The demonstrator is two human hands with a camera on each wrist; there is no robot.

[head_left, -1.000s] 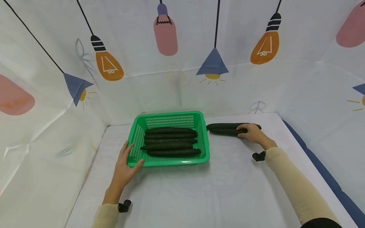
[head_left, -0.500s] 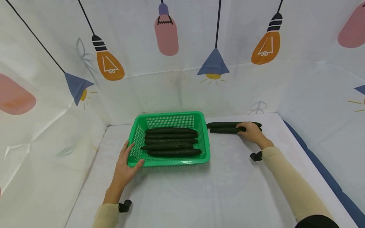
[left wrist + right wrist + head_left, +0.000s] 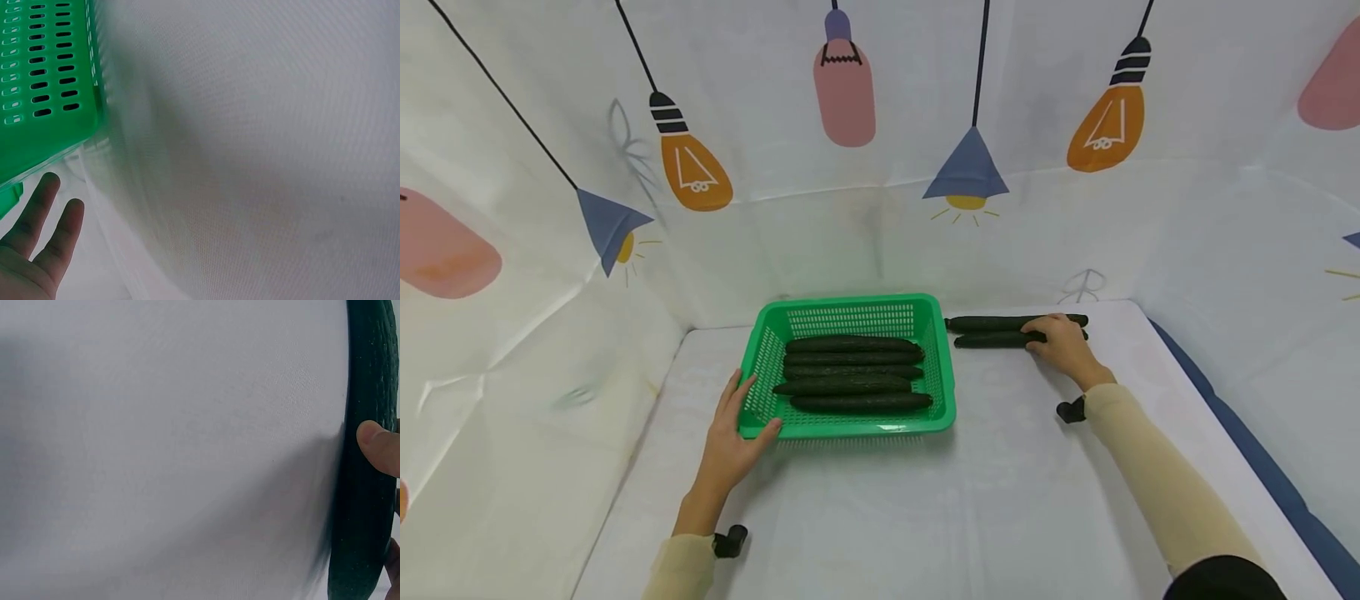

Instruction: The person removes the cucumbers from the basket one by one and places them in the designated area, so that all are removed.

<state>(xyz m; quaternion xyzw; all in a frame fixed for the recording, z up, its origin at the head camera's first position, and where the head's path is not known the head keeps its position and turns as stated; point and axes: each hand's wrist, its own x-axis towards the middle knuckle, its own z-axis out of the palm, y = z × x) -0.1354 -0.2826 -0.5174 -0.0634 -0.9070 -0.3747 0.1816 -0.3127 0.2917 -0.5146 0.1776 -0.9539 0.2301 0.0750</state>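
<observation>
My left hand [image 3: 727,446] rests at the left front corner of a green plastic basket [image 3: 865,431], its fingers along the left rim and its thumb by the front rim. Two straight fingers [image 3: 64,240] of it show below the basket's corner in the left wrist view. Several dark green cucumbers lie side by side in the basket, such as the front one [image 3: 861,403]. To the right of the basket, my right hand [image 3: 1063,350] grips the nearer of two cucumbers [image 3: 990,340], its thumb [image 3: 378,447] on the near side. The farther cucumber [image 3: 988,323] lies just behind, partly hidden by the hand.
A white cloth covers the table [image 3: 880,517]. White sheets printed with lamps and bulbs hang behind and at both sides, close to the table's back edge. Dark blue fabric [image 3: 1247,442] shows along the right edge.
My right hand has shifted slightly away from me, and the two cucumbers by it now lie a little farther back. The left hand and basket have stayed in place.
</observation>
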